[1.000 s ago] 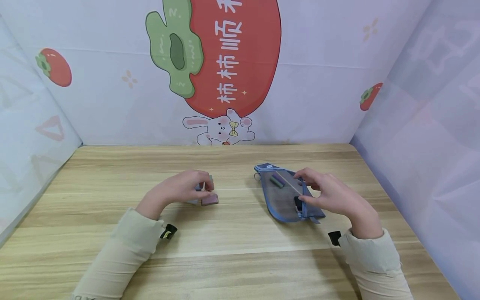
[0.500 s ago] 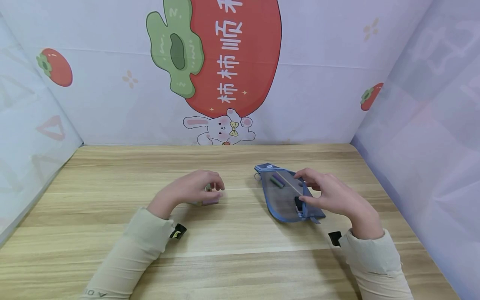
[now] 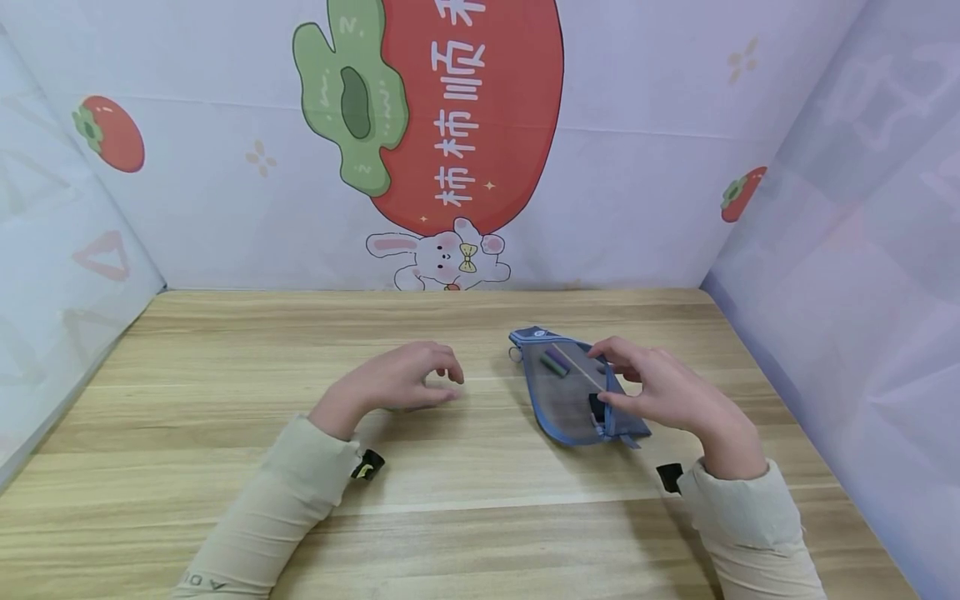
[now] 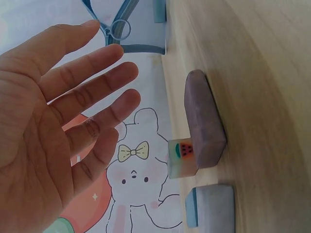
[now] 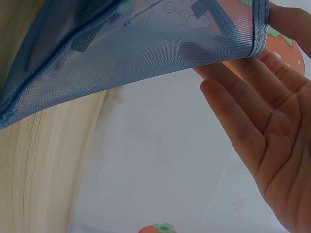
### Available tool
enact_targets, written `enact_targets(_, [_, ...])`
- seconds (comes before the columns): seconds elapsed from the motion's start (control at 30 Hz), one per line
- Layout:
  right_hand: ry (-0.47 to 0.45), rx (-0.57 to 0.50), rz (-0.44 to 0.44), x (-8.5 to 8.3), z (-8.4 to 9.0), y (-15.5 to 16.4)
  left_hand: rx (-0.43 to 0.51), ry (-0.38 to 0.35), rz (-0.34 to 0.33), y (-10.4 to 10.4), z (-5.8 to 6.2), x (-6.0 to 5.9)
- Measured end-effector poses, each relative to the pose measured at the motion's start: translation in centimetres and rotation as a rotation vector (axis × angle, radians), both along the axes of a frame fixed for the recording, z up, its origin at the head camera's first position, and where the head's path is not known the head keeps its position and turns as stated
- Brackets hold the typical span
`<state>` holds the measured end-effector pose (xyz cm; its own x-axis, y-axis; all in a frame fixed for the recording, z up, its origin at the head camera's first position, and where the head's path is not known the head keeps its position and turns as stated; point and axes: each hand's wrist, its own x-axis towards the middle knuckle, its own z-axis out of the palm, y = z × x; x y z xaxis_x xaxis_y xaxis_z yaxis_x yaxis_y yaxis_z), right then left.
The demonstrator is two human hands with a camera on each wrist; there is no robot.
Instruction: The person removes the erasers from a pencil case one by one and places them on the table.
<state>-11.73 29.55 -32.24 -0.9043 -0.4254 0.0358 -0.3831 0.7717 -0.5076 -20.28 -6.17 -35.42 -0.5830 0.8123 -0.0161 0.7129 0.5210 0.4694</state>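
Observation:
My left hand (image 3: 401,377) hovers over the middle of the table with loosely bent fingers and holds nothing. Below it in the left wrist view lie a mauve block (image 4: 205,119), a small cube with a watermelon picture (image 4: 181,158) and a grey-white block (image 4: 215,208) with a blue side. From the head view the left hand hides them. With thumb and fingers, my right hand (image 3: 663,387) grips the edge of a blue mesh zip pouch (image 3: 551,404). Through the mesh show a purple-and-green piece (image 3: 555,362), a thin stick and something black.
The wood-grain table (image 3: 480,533) meets a printed backdrop (image 3: 637,208) at the back, with walls on both sides. A metal ring (image 3: 515,353) hangs at the pouch's far left corner. Black wrist pieces (image 3: 367,465) sit at both cuffs.
My left hand has moved right, away from the small blocks it was over, and its fingers have spread a little. The right hand and the pouch have stayed in place.

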Motion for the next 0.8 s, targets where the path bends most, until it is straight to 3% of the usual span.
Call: enact_targets(0.8, [-0.008,0.020,-0.010,-0.3,-0.3,-0.2,-0.007,-0.021,-0.049,2.8,-0.4,0.1])
